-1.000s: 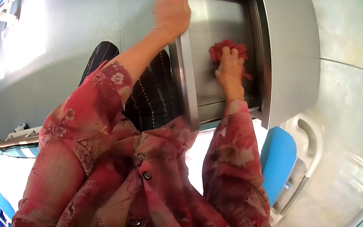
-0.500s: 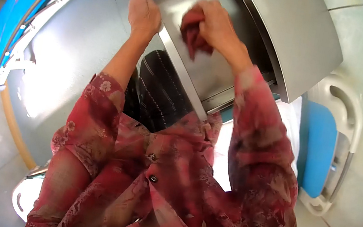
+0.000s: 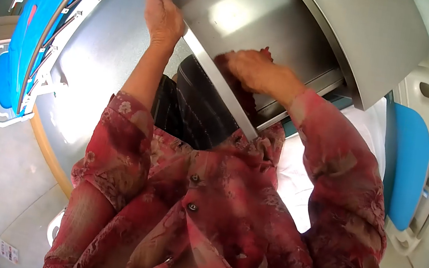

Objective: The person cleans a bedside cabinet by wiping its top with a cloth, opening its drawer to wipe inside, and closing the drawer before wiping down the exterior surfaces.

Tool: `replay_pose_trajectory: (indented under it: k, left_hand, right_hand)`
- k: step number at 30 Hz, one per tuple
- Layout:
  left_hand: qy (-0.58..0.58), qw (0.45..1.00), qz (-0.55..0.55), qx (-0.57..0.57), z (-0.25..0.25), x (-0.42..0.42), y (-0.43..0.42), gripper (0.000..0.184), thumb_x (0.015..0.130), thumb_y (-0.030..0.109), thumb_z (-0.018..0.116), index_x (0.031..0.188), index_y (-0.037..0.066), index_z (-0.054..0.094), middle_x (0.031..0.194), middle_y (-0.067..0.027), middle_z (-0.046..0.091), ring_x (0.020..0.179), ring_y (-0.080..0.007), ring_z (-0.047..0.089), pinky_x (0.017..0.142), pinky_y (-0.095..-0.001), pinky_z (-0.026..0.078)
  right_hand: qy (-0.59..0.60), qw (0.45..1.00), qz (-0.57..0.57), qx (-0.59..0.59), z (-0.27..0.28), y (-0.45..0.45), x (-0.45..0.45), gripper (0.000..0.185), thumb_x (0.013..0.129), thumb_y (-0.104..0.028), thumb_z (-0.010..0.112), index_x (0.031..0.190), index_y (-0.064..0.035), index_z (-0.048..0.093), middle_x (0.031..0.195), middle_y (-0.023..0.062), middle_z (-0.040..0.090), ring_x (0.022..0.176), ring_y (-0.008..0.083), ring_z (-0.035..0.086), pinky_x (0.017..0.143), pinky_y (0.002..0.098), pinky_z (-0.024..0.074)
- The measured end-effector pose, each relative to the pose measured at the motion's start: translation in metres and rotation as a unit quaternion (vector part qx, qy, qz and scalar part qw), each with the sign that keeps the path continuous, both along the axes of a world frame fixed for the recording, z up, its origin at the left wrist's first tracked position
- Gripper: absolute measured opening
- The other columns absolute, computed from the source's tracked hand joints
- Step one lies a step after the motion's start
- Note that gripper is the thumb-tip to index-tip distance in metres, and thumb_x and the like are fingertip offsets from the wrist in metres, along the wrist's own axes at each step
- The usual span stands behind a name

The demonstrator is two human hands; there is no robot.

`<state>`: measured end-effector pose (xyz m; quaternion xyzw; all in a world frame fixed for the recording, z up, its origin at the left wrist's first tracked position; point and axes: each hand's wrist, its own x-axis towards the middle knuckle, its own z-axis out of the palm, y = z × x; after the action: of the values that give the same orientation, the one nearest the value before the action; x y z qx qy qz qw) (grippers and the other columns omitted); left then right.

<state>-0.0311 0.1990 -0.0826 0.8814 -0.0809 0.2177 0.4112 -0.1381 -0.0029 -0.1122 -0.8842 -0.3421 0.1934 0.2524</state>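
Observation:
My left hand [image 3: 163, 16] lies against the front rim of a pulled-out metal drawer [image 3: 213, 80], near its far left corner. Its fingers are stretched out along the rim, and the palm side is hidden. Inside the drawer, my right hand [image 3: 252, 71] is closed around a dark red cloth [image 3: 248, 99]. The cloth bunches under the fingers close to the inner front wall, partly hidden by the hand. A small tip of it sticks out above the knuckles.
The grey metal cabinet [image 3: 362, 34] stands behind the drawer on the right. At left is a blue bed mattress [image 3: 48, 12] with a rail. A white bed end with a blue panel [image 3: 409, 165] stands at right. Tiled floor [image 3: 13, 197] shows at lower left.
My right hand has brought the cloth down from mid-drawer to beside the inner front wall. My left hand stays at the rim. The view has shifted slightly.

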Motion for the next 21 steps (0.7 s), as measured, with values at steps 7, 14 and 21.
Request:
replay_pose_trajectory:
  k: [7,14,21]
  left_hand:
    - [-0.029,0.999,0.005,0.012,-0.005,0.006,0.003,0.04,0.101,0.013,0.037,0.138,0.0,0.046,0.147,-0.0249,0.041,0.139,-0.0368,0.038,0.115,-0.0386,0.028]
    - [-0.013,1.0,0.014,-0.009,-0.002,0.006,0.0,0.038,0.101,0.013,0.037,0.136,0.004,0.046,0.148,-0.0223,0.041,0.14,-0.0413,0.033,0.115,-0.043,0.028]
    - [-0.009,1.0,0.01,0.0,-0.004,-0.001,0.003,0.038,0.1,0.011,0.037,0.137,0.004,0.045,0.149,-0.022,0.039,0.141,-0.0419,0.032,0.115,-0.0434,0.028]
  right_hand:
    - [0.171,0.982,0.025,-0.076,0.081,-0.028,-0.018,0.019,0.07,-0.004,0.063,0.088,-0.003,0.069,0.094,0.0185,0.068,0.094,0.0347,0.065,0.078,0.0431,0.0524]
    - [-0.246,0.918,-0.295,-0.103,0.059,-0.05,0.025,0.025,0.078,0.005,0.059,0.102,-0.0018,0.058,0.109,0.0177,0.055,0.098,0.0394,0.057,0.079,0.0463,0.0522]
    - [-0.269,0.926,-0.262,-0.039,-0.03,-0.056,0.058,0.027,0.076,0.002,0.06,0.102,0.0005,0.058,0.107,0.0194,0.058,0.104,0.0381,0.056,0.09,0.0443,0.0489]
